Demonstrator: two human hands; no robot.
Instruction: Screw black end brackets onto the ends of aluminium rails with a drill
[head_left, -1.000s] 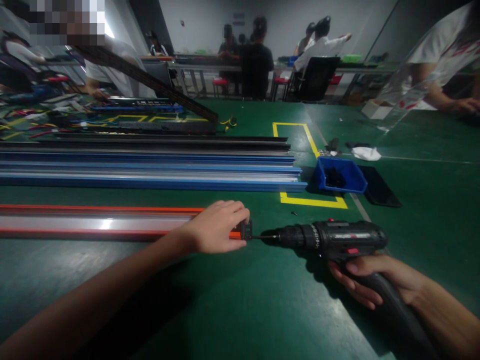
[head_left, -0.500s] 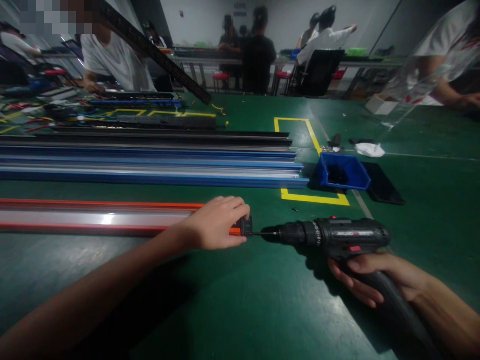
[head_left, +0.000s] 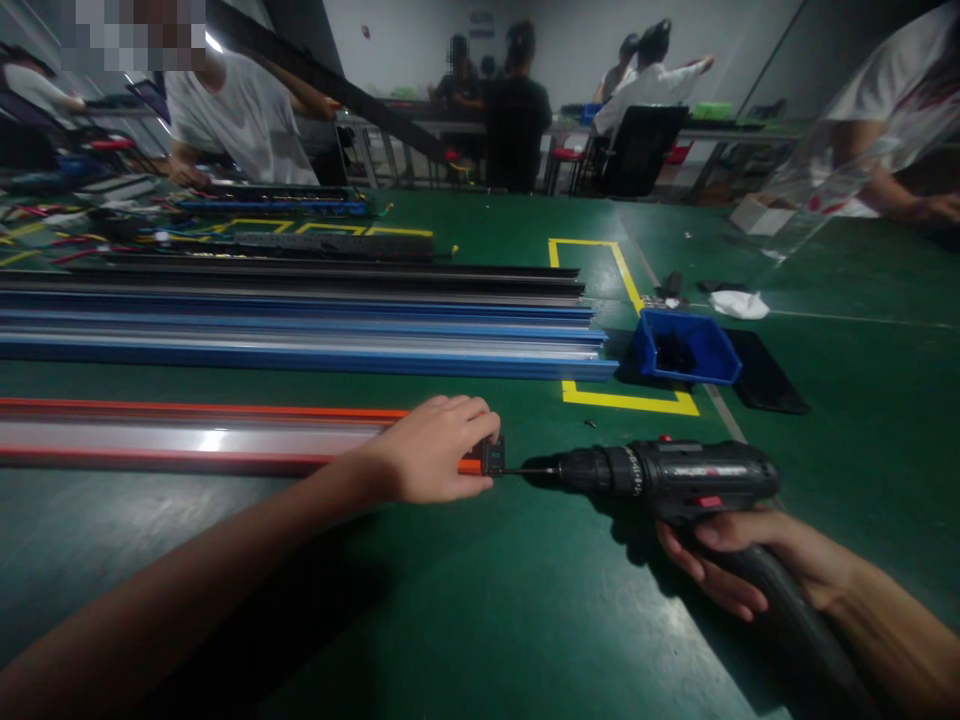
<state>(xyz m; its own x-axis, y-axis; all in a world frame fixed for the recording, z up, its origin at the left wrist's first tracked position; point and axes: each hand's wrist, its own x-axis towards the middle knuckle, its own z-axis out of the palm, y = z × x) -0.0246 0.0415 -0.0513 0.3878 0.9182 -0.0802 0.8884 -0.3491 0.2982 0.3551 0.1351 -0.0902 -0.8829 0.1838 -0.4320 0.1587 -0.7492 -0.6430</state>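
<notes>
A long orange-edged metal profile (head_left: 187, 435) lies across the green table, its right end under my left hand (head_left: 442, 448). The fingers of that hand wrap over the profile and against a black end cap (head_left: 495, 455) at its tip. My right hand (head_left: 742, 560) is closed round the handle of a black cordless drill (head_left: 675, 470), held level and pointing left. The drill's thin bit (head_left: 529, 470) reaches the end cap, near its lower part. Whether the bit sits in a screw is too small to tell.
Behind the orange profile lie several blue profiles (head_left: 300, 335) and black ones (head_left: 337, 275). A blue bin (head_left: 686, 345) with small black parts stands at their right, beside a dark flat object (head_left: 769, 370). A small screw-like piece (head_left: 590, 423) lies nearby. Co-workers sit and stand beyond.
My hands, the drill and the orange profile hold nearly the same place. Across the table, a person's long dark strip has shifted up and to the right.
</notes>
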